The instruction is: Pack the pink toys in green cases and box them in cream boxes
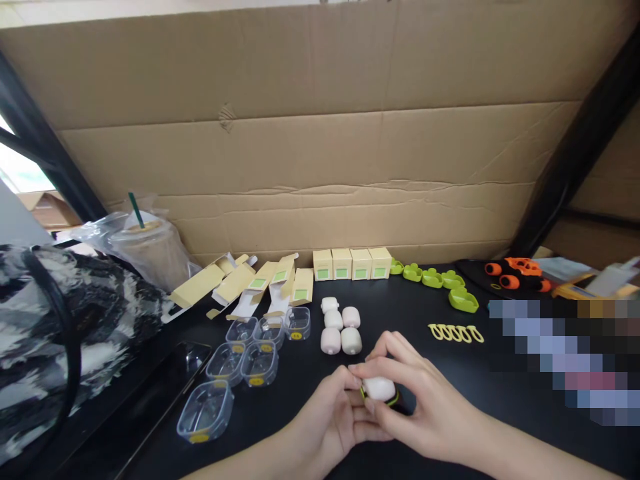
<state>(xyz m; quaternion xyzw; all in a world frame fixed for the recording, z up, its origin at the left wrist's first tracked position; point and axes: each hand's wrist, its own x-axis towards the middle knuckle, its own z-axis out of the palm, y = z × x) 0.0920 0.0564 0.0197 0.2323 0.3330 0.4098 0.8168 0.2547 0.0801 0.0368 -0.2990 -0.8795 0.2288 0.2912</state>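
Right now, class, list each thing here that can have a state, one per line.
White case: gripped by both hands, green cover partly on.
Left hand: closed on case.
Right hand: closed on case.
Four small boxes: upright, closed.
Flat cartons: opened, lying down.
Clear tubs: empty.
Iced drink: bagged, straw in.

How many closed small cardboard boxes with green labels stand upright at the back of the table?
4: the upright boxes stand side by side in one row against the cardboard wall, between the opened flat cartons and the green covers. None seems hidden.
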